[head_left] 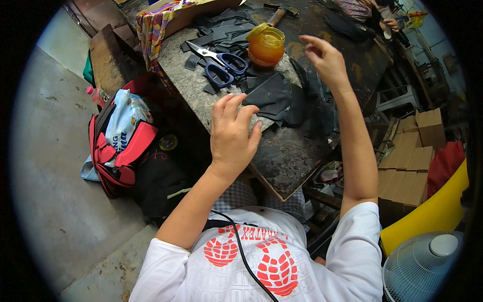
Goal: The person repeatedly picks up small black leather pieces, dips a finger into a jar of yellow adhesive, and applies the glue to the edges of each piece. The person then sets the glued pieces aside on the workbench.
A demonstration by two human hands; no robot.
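My left hand (pixel 234 128) is raised over the near edge of the worktable, fingers apart and holding nothing. Just beyond its fingertips lie flat black cut pieces (pixel 269 96), perhaps leather. My right hand (pixel 326 63) hovers over the table's right part, its fingers loosely bent, with nothing visible in them. Between the hands and farther back stands a glass jar (pixel 266 53) of amber liquid, with a yellow lid (pixel 256 31) tilted against its rim. Scissors (pixel 224 66) with blue handles rest left of the jar, blades parted. More black strips (pixel 226 30) are heaped behind them.
A hammer (pixel 275 18) lies behind the jar. Patterned cloth (pixel 151 35) hangs off the table's left side. A bag (pixel 123 146) sits at left. Cardboard boxes (pixel 407 161), a grey stool (pixel 397 98) and a fan (pixel 422 267) stand at right. Another person's hand (pixel 390 24) shows at far right.
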